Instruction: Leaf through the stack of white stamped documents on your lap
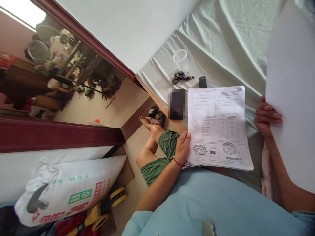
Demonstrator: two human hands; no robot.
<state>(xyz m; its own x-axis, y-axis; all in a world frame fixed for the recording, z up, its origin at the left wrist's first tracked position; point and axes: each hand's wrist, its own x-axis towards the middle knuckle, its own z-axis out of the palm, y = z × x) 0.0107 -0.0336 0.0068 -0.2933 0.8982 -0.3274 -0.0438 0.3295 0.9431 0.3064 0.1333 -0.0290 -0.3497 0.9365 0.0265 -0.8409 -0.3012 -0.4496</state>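
My left hand (182, 148) grips the left edge of a stack of printed forms (216, 127), thumb on top and the other fingers hidden beneath. Tables, two round stamps and a barcode show on the top page. On the right, my right hand (267, 116) holds a plain white sheet of paper (292, 98) up by its left edge, with the fingers curled over it and the thumb hidden. The sheet stands apart from the stack and covers the right side of the view.
On the pale cloth (221, 49) beyond the stack lie a bunch of keys (182, 77), a clear plastic cup (180, 57), a small black object (203, 82) and a blurred dark rectangular thing (181, 104). A white sack (73, 190) leans at lower left. Sandals (158, 114) lie near my feet.
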